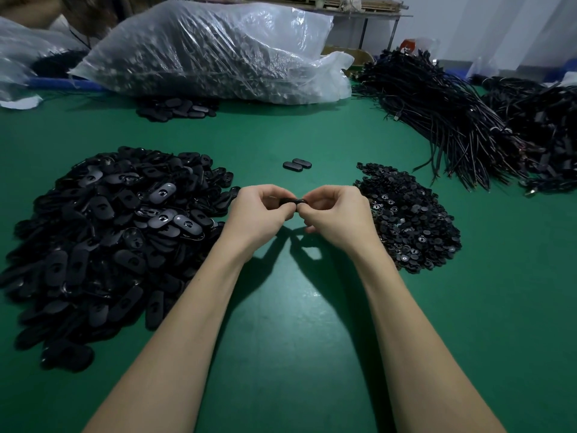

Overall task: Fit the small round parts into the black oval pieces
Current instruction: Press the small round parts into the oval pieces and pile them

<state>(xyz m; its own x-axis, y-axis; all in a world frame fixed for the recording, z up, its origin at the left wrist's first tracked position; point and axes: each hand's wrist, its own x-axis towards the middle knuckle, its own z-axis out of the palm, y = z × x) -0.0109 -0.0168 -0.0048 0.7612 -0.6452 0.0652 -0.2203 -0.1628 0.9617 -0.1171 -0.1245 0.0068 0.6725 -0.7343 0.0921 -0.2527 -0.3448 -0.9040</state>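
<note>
Fingers of the left hand are curling in, pinching the left end of one black oval piece; the right hand is pinching its right end the same way. Both forearms are reaching forward, converging above the green table, hands raised off it. Oval piece is lying edge-on, long axis running left-right, between the oval-piece pile and the round-part pile.

Green table before pale wall
</note>
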